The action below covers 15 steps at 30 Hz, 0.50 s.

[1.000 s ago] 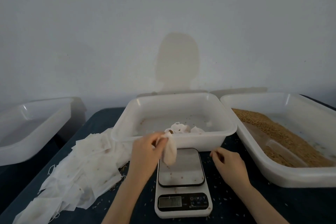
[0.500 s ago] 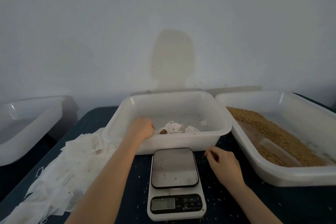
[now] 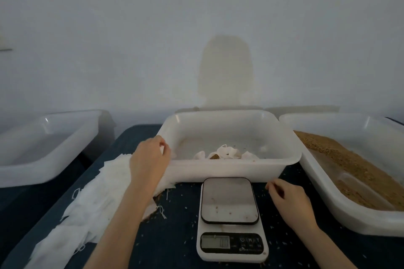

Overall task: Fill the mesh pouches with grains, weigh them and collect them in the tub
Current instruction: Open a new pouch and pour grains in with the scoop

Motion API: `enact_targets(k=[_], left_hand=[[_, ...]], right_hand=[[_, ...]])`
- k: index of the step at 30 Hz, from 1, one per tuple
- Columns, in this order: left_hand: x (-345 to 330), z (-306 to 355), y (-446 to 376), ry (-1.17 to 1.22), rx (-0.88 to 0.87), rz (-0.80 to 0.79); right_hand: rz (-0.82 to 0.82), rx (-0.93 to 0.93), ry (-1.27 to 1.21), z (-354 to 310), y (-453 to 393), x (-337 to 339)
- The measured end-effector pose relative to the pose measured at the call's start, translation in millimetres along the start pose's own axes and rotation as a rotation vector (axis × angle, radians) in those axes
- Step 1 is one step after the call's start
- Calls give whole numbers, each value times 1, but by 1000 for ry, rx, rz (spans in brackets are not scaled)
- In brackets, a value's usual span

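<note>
The white collecting tub [image 3: 229, 169] stands in the middle and holds a few filled mesh pouches [image 3: 223, 154]. A pile of empty white pouches [image 3: 91, 199] lies to its left. My left hand [image 3: 149, 157] hovers over the far end of that pile, against the tub's left corner, with its fingers curled down. Whether they pinch a pouch is hidden. The digital scale [image 3: 229, 201] sits in front of the tub with a bare plate. My right hand [image 3: 288, 200] rests on the table right of the scale, loosely curled and holding nothing. The grain tub [image 3: 358, 168] is at the right.
Another white tub [image 3: 43, 148] stands at the far left, beyond the dark table's edge. Loose grains are scattered on the dark tablecloth [image 3: 175, 236] around the scale. A plain wall rises close behind the tubs.
My left hand carried a filled pouch from above the scale into the middle tub, let it go, then drew back left over the pile of empty pouches. My right hand stayed put.
</note>
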<state>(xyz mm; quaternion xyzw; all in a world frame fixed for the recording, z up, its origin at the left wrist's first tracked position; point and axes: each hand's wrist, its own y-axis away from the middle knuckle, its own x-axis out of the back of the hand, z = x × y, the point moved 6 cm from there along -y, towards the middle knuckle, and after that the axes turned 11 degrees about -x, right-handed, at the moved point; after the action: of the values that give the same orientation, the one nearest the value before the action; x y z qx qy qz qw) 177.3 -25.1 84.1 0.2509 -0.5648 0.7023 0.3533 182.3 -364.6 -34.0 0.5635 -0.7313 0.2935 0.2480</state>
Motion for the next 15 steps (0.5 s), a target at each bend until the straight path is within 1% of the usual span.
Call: enact_targets(k=[1,2,3,4,6,7,9,11,15], left_hand=[[9,-10,9,-14,0,31],[13,-21,19,-16,3,13],[14,-32,30,2,4,-49],[12,-40,42,31,1,-145],[1,-51,68,61,-12,-395],[-6,-55,81,23,-24,-508],[-16,-56,97,-110,-83,-642],[-23,-55,105,-145,-128,-673],[-25,-57,106,-137,-164,-611]], right_hand=[[1,-6,11,0,0,0],[4,-14,19,1,-1,-1],[6,-23,24,1,-1,-1],[7,-31,30,2,-2,-1],[8,-40,51,1,-2,-1],[9,-41,62,0,-2,-1],[12,-34,83,-3,-1,0],[16,-34,97,-6,1,1],[12,-40,90,-8,4,5]])
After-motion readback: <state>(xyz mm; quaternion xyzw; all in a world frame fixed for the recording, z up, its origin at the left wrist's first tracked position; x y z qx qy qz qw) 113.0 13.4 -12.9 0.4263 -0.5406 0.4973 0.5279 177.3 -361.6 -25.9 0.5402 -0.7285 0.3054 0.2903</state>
